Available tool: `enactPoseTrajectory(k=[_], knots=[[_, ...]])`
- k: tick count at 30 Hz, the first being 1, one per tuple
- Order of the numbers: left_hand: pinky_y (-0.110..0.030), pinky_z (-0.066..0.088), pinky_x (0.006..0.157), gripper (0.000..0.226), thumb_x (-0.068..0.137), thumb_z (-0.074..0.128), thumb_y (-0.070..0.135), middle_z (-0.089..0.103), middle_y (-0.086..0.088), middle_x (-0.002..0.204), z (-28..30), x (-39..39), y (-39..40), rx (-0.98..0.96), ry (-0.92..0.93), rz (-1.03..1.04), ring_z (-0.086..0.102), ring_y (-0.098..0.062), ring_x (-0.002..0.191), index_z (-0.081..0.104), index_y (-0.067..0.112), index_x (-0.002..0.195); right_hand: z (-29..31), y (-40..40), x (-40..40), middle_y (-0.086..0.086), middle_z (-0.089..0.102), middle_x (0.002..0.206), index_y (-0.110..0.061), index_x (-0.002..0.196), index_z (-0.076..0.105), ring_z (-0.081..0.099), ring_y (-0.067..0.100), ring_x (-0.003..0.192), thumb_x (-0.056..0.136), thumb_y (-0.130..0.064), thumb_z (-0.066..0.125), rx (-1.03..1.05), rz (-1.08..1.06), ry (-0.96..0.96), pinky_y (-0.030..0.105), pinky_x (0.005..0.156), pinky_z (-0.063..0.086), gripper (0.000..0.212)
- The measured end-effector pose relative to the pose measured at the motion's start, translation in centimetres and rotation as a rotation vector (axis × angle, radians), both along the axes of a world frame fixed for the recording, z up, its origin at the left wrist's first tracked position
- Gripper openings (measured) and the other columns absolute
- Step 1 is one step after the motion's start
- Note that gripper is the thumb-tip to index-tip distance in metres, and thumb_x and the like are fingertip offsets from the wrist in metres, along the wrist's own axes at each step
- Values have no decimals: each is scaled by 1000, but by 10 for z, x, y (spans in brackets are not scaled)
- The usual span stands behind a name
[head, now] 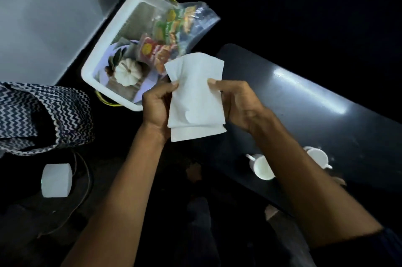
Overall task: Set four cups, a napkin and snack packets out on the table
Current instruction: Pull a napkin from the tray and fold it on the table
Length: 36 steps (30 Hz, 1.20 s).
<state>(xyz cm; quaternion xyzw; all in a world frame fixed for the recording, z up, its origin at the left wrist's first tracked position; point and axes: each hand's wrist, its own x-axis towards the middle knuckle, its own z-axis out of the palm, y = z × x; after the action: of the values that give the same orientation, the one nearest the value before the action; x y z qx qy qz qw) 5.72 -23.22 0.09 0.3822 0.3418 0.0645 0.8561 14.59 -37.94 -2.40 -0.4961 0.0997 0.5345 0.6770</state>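
Note:
I hold a white folded napkin in front of me with both hands, above the gap between the tray and the table. My left hand pinches its left edge and my right hand pinches its right edge. Snack packets, one red and one green in clear wrap, lie in the white tray to the upper left. Two white cups stand on the dark table at the right, partly hidden behind my right forearm.
The tray's floor shows a picture of a white pumpkin. A zigzag-patterned cloth bag lies at the left. Below it sits a small white box with a cable. The surroundings are dark.

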Motion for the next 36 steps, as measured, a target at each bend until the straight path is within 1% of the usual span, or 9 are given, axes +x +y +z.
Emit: enactPoseTrajectory(k=[3, 6, 11, 13, 15, 19, 25, 29, 36], knots=[[-29, 58, 72, 25, 87, 51, 12, 78, -3, 89, -4, 1, -59, 56, 77, -74, 73, -21, 82, 72, 13, 101, 3, -75, -8, 18, 74, 113, 1, 119, 66, 72, 32, 97, 82, -14, 72, -136, -92, -108, 41, 85, 58, 40], [-32, 55, 72, 12, 83, 63, 17, 77, -1, 91, -13, 2, -125, 221, 200, -181, 71, -19, 82, 67, 17, 95, 2, -157, -15, 13, 77, 101, 0, 112, 67, 74, 23, 82, 81, -6, 75, -343, -275, -239, 34, 71, 60, 32], [-25, 60, 69, 27, 84, 73, -1, 76, -2, 97, -11, 11, -251, 572, 289, -446, 73, -10, 80, 64, 11, 106, 3, -290, -30, 1, 77, 96, -8, 112, 65, 75, 15, 80, 81, -6, 76, -512, -417, -294, 29, 64, 60, 33], [-31, 62, 72, 25, 83, 75, 1, 76, -6, 98, -16, 16, -300, 645, 311, -504, 74, -17, 83, 65, 11, 103, 6, -339, -37, -3, 77, 96, -9, 112, 67, 75, 8, 77, 79, -6, 78, -545, -416, -299, 23, 63, 58, 36], [-42, 63, 77, 23, 79, 77, 8, 76, -6, 95, -20, 21, -344, 689, 317, -553, 75, -24, 85, 65, 19, 95, 6, -381, -45, -4, 77, 97, -12, 112, 69, 75, 8, 81, 77, -6, 80, -599, -418, -307, 29, 71, 60, 38], [-43, 62, 77, 21, 76, 77, 28, 76, 3, 89, -31, 27, -422, 921, 260, -775, 74, -18, 83, 70, 22, 95, 2, -447, -65, -2, 78, 91, -19, 95, 74, 76, 17, 83, 70, -12, 81, -694, -541, -324, 47, 81, 62, 27], [-41, 54, 62, 20, 83, 73, 29, 69, -4, 68, -44, 23, -516, 1129, 27, -917, 65, -25, 66, 70, 10, 79, 6, -524, -93, -2, 75, 90, -19, 103, 75, 73, 17, 90, 73, -26, 79, -1014, -526, -387, 32, 80, 60, 31], [-39, 56, 66, 17, 81, 71, 26, 73, -2, 78, -52, 19, -561, 1138, -65, -977, 69, -22, 72, 74, 12, 90, 1, -567, -111, 1, 73, 79, -11, 88, 68, 70, 23, 79, 72, -26, 71, -1146, -637, -465, 38, 74, 58, 23], [-43, 47, 59, 24, 85, 64, 25, 58, -5, 68, -74, 9, -596, 1269, -114, -1011, 55, -28, 63, 55, 7, 73, -21, -587, -126, 0, 66, 70, -16, 83, 63, 65, 21, 69, 73, -17, 69, -1211, -712, -437, 33, 67, 53, 12]])
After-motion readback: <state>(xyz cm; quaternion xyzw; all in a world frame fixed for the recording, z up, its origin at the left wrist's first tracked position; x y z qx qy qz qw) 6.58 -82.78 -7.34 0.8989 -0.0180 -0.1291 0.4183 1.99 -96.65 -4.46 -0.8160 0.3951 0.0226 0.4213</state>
